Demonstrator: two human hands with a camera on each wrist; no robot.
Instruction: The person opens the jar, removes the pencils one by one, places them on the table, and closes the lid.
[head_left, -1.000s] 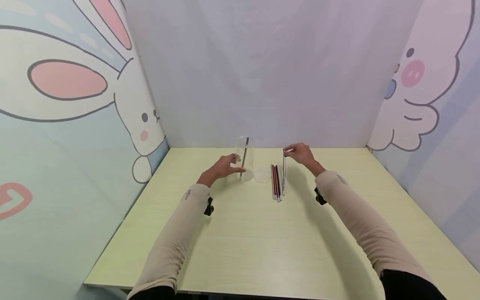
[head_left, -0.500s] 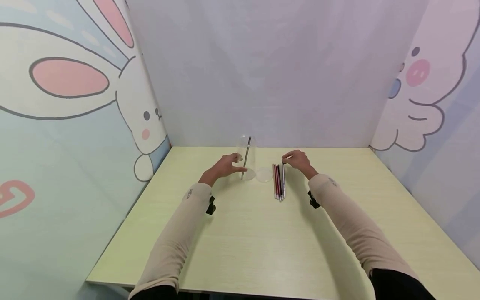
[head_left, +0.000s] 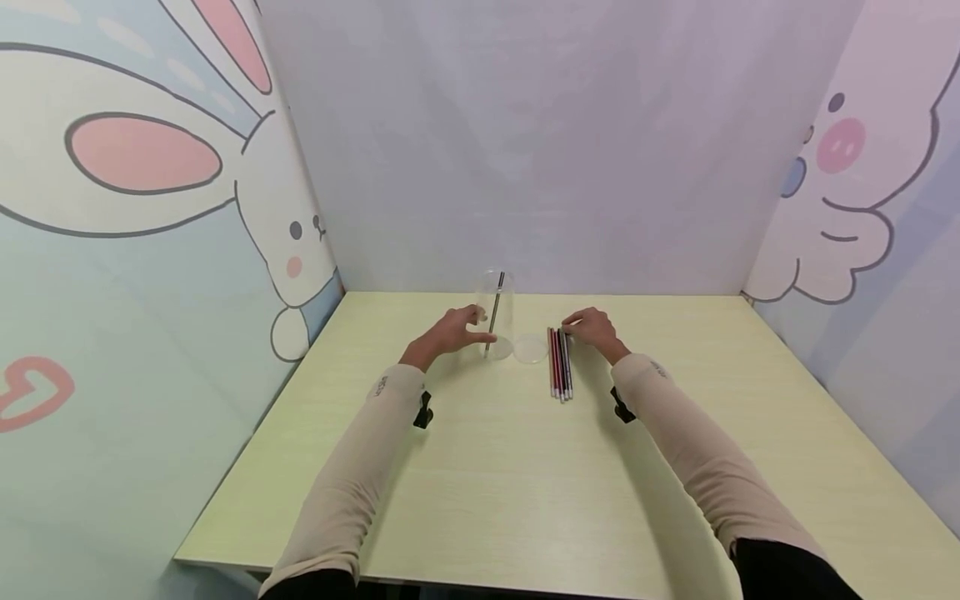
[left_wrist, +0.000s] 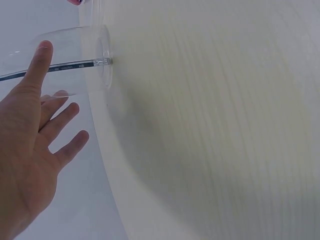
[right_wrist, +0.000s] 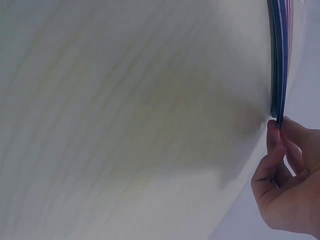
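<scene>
A clear plastic cylinder (head_left: 506, 300) stands upright near the table's back edge, one dark pencil (left_wrist: 75, 65) marked HB leaning inside it. My left hand (head_left: 450, 330) holds the cylinder from its left, thumb (left_wrist: 40, 60) on one side and fingers round the other. Further right, several pencils (head_left: 558, 367) in dark, red and purple tones lie side by side on the table. At their far ends my right hand (head_left: 592, 327) pinches the tip of a dark pencil (right_wrist: 281, 100) between thumb and fingertips; that pencil lies along the row's right side.
Between cylinder and pencils a round clear lid (head_left: 530, 350) lies flat on the pale wooden table (head_left: 480, 483). A plain curtain (head_left: 525, 150) hangs behind the table. Printed panels with a rabbit (head_left: 277, 208) and another cartoon animal (head_left: 840, 200) flank it.
My right hand has moved left and down, bringing the pencil it pinches from apart on the right to against the row. The left hand stays at the cylinder. The head view has shifted slightly.
</scene>
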